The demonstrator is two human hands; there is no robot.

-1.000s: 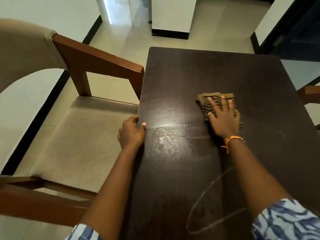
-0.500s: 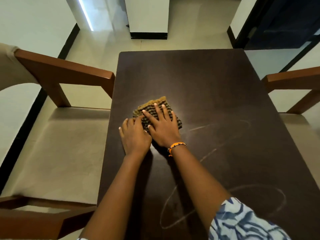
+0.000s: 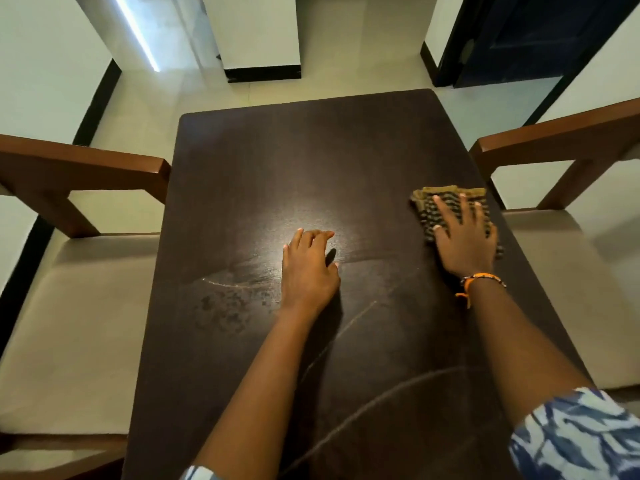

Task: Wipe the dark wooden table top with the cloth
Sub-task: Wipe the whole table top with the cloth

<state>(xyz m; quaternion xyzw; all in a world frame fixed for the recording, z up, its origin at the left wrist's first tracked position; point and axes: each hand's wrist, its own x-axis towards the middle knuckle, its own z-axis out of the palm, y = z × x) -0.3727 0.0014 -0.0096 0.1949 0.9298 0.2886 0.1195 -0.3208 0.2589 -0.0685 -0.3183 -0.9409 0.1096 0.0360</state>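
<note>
Dark brown table [image 3: 277,161], tan-and-black striped cloth [image 3: 429,211], orange bracelet [image 3: 479,278], blue-white patterned sleeve [image 3: 575,434], beige seats [image 3: 79,306].

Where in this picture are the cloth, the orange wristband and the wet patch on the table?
cloth [image 3: 426,206]: head view, on its striped left part beside the fingers.
orange wristband [image 3: 479,277]: head view, on the band across the wrist.
wet patch [image 3: 225,306]: head view, on the speckled film's middle.
</note>
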